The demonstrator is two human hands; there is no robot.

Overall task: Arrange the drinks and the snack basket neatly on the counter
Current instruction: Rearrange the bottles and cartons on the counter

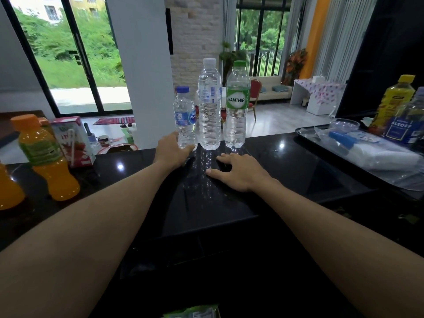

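Note:
Three water bottles stand in a row at the far edge of the black counter: a small blue-capped bottle, a tall clear bottle and a green-labelled Namthip bottle. My left hand grips the base of the small bottle, thumb and fingers curled round it. My right hand rests flat on the counter, fingers spread, just in front of the tall bottle. An orange juice bottle and a red juice carton stand at the left. No snack basket is clearly visible.
A second orange bottle sits at the far left edge. At the right, a dark tray holds plastic bags, a yellow bottle and a blue-labelled bottle. A green packet shows at the bottom edge.

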